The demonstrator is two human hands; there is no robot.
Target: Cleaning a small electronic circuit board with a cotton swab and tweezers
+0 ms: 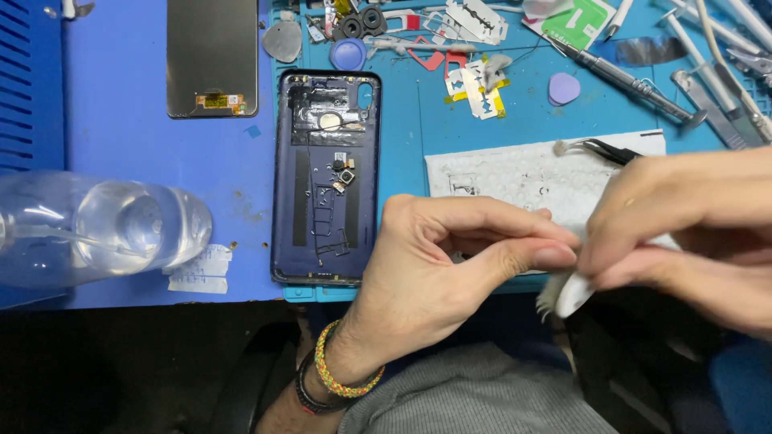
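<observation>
Both hands meet at the near edge of the counter (121, 120); the left hand (438, 261) has thumb and forefinger pressed together on a small white wad (572, 291), cotton or tissue by the look of it, and the right hand (691, 233) pinches the same wad from the other side, so it hangs between them just over the person's lap; black tweezers (607, 149) poke out behind the right hand with a grey tuft at the tip, though I cannot tell whether that hand holds them or they simply lie on the white sheet (515, 173); the opened dark blue phone back (326, 177) lies flat just left of the left hand, its small parts exposed; I judge the risks plain enough: the wad is held off the edge, so a slip would drop it to the floor, and loose fibres could shed onto the open phone; the clear bottle (96, 229) lying on its side at the left could roll or leak toward the phone if nudged; loose razor blades (478, 92) lie further back, unkind to a careless reach; the right hand's palm and wrist run out of view, the wad is half hidden by fingers, and its true shape is hard to make out.
</observation>
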